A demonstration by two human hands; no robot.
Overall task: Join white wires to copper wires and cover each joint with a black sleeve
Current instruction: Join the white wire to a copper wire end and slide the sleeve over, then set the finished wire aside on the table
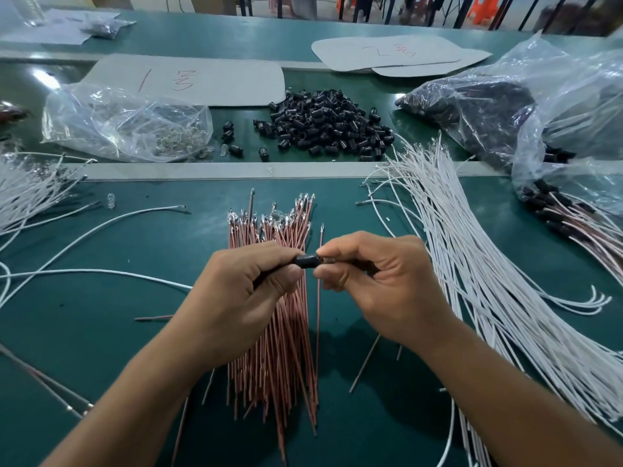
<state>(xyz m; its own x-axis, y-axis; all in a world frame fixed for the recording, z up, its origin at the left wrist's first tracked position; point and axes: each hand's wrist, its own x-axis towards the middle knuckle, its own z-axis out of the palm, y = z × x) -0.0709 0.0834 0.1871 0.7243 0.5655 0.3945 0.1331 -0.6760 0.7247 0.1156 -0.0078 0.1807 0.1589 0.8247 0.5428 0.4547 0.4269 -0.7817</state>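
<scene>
Above a bundle of copper-coloured wires [273,332] on the green table, my left hand [236,291] pinches a black sleeve [305,261] between thumb and fingers. Right beside it, my right hand [374,281] pinches the wire end at the sleeve's mouth; the joint itself is hidden by my fingertips. One thin copper wire [318,315] hangs down between the hands. A big sheaf of white wires [472,264] fans out to the right. A heap of loose black sleeves [323,126] lies at the back centre.
More white wires [30,193] lie at the left edge. A clear bag of small bulbs [128,126] sits back left. Plastic bags [539,106] with dark parts and finished sleeved wires [569,217] lie at right. Grey cardboard sheets [215,79] lie further back.
</scene>
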